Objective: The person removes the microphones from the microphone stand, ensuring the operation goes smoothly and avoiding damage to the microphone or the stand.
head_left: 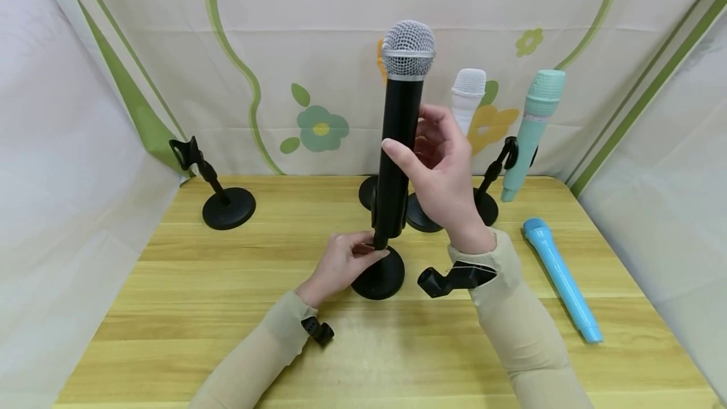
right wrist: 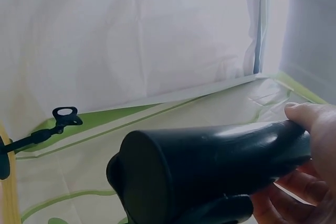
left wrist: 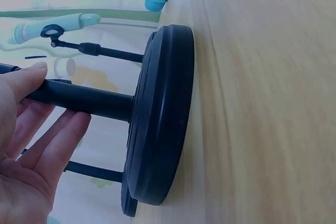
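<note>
A black microphone [head_left: 396, 125] with a silver mesh head stands nearly upright at the centre, its lower end in the clip of a black desk stand [head_left: 379, 278]. My right hand [head_left: 440, 169] grips the microphone's body, thumb at the front and fingers behind. Lower down, my left hand [head_left: 346, 264] pinches the stand's post just above its round base. In the left wrist view the thumb and fingers lie on either side of the post [left wrist: 100, 99]. The right wrist view shows the microphone's flat bottom end [right wrist: 142, 177] beside the clip.
An unoccupied black stand [head_left: 228, 207] is at the back left. Behind my right hand are a white microphone [head_left: 468, 93] and a mint green microphone [head_left: 534, 125] held in a stand. A blue microphone [head_left: 562, 276] lies on the wooden table [head_left: 255, 327] at right. Another base [head_left: 368, 191] shows behind.
</note>
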Available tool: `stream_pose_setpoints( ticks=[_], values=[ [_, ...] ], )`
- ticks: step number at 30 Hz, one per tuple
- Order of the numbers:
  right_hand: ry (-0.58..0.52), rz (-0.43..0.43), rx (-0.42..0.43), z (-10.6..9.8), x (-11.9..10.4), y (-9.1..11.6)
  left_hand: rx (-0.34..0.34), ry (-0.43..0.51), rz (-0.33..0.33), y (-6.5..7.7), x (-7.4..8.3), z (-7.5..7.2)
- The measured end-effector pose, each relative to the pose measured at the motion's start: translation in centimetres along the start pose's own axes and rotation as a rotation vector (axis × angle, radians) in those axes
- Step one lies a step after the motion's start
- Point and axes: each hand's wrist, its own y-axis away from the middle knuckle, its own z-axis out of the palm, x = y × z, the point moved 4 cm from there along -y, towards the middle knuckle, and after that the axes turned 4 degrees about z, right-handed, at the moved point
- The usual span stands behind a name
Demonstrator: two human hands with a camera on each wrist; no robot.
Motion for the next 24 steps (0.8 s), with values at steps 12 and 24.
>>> stream_pose_setpoints(
  ticks=[12,24],
  values=[
    [-0.037,-0.076,0.028,-0.2,-0.9,0.4,0.014,0.019,-0.015,0.0,-0.1,0.0],
    [0.023,-0.024,0.07,-0.6,-0.2,-0.3,0.024,0.01,-0.017,-0.4,2.4,-0.3]
  ],
)
